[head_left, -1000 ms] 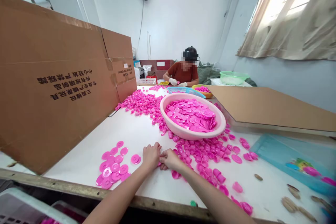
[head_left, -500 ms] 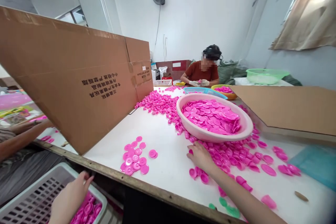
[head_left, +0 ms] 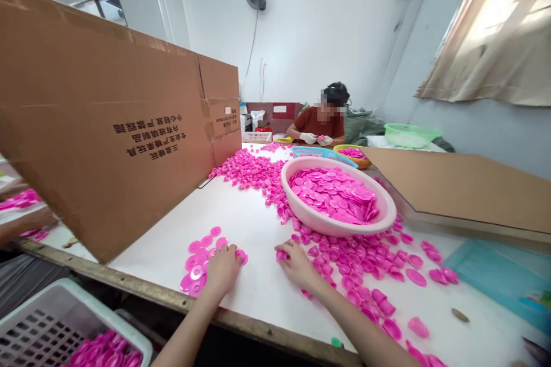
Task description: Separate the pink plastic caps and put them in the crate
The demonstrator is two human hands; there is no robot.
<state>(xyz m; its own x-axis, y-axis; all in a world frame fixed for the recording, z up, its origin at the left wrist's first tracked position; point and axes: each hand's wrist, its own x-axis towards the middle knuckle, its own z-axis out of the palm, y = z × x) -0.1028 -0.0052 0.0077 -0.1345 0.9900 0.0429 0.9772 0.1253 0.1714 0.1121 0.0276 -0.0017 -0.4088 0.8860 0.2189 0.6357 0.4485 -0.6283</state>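
Observation:
My left hand [head_left: 222,270] is over the right side of a loose group of flat pink plastic discs [head_left: 196,258]. Its fingers are bent together at the edge of one pink disc [head_left: 243,257], whose near part they cover. To the right, my right hand [head_left: 298,266] pinches a small pink cup-shaped cap [head_left: 282,255] between thumb and fingers, just above the white tabletop [head_left: 258,292]. Many similar pink caps [head_left: 344,258] lie heaped behind and beside that hand. A pale pink basin [head_left: 293,206] full of pink discs stands among the caps.
A large cardboard box [head_left: 86,143] stands along the left. Below the wooden table edge [head_left: 172,298], a white basket [head_left: 86,304] holds pink pieces. Across the table a person [head_left: 321,123] in white gloves handles a pink piece. Cardboard [head_left: 465,189] and a blue sheet [head_left: 486,275] lie right.
My left hand has come up from over the basket to the discs on the table. My right hand has drawn away from the heap, holding a pink cap. The view has shifted slightly.

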